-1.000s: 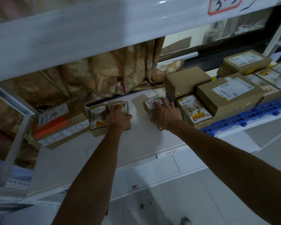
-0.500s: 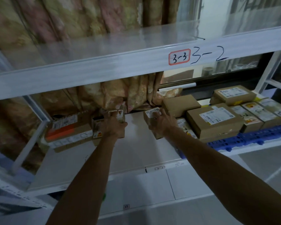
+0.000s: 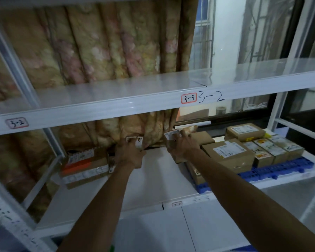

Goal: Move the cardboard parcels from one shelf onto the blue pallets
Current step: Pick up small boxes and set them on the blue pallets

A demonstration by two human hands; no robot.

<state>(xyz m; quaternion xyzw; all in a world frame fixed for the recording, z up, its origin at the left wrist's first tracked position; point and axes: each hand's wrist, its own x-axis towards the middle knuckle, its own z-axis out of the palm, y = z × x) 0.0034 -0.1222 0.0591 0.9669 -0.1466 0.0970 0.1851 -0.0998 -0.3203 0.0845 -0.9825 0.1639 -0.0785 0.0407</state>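
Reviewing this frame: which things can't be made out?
- Head view: left hand covers most of its small parcel.
- Right hand hides its parcel's underside.
- Parcel labels: too small and blurred to read.
- Blue pallet: parcels hide its top.

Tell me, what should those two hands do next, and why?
Probably carry both right: the left hand and right hand each grip a small parcel, and the blue pallet, already stacked with boxes, lies to the right.
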